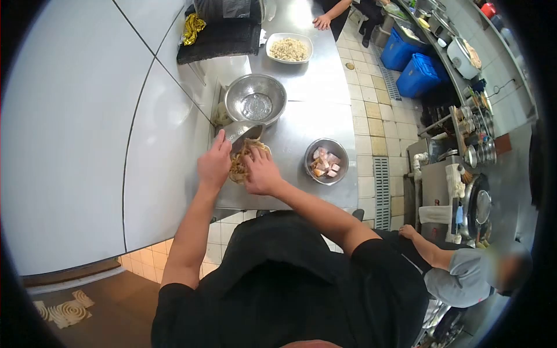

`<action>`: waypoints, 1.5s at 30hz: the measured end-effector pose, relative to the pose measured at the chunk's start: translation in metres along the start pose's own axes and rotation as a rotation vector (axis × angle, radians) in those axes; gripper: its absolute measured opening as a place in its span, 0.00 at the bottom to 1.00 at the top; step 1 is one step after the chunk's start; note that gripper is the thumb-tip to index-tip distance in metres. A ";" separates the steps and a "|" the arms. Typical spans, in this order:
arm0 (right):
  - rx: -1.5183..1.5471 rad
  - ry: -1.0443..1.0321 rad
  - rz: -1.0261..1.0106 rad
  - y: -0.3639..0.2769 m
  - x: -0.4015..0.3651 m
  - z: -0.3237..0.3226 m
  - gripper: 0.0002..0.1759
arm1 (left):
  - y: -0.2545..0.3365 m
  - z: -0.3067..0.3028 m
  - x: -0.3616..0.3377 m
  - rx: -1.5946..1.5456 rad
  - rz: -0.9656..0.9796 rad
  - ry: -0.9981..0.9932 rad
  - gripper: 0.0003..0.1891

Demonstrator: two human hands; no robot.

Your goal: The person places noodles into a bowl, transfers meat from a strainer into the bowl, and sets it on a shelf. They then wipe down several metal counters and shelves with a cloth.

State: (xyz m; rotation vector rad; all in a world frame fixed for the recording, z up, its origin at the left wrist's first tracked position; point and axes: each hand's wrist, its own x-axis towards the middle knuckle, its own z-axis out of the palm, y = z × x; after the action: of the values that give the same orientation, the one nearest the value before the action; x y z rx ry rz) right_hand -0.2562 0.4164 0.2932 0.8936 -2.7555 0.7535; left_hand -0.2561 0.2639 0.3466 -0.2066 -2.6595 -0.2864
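Observation:
My left hand [213, 165] is closed on the edge of a tilted metal bowl [237, 131], its mouth leaning toward the food below. Brown, stringy food [237, 171] sits under that bowl in a pale dish near the counter's front edge. Over this food lies my right hand [262, 173], fingers stretched out and touching it. Just beyond stands a larger steel basin [278, 93] with a wet, shiny bottom. To the right, a smaller steel bowl [343, 155] contains chunks of pale pink meat [326, 158].
A white dish [270, 51] of pale crumbly food stands farther back on the steel counter [313, 124]. A white wall panel [64, 139] borders the left. Another person's hand [322, 22] rests at the far counter edge; a person in grey [458, 278] is at right.

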 end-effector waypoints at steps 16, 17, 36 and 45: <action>-0.103 -0.271 -0.096 0.006 0.013 0.037 0.30 | -0.005 -0.045 0.022 0.020 0.028 0.118 0.02; -0.101 -0.197 -0.097 0.005 0.014 0.031 0.29 | -0.006 -0.042 0.029 -0.023 -0.017 0.234 0.02; 1.661 0.172 1.268 0.048 -0.110 0.068 0.09 | -0.057 0.082 0.023 -0.472 -0.704 0.037 0.15; 0.874 0.164 0.922 0.066 -0.074 0.071 0.14 | -0.096 0.147 0.001 -0.801 -0.884 -0.948 0.10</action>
State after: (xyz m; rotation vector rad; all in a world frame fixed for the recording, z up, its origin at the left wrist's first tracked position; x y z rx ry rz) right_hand -0.2341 0.4641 0.1837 -0.4879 -2.5393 2.1169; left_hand -0.3380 0.2057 0.2026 0.8204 -3.1528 -1.9374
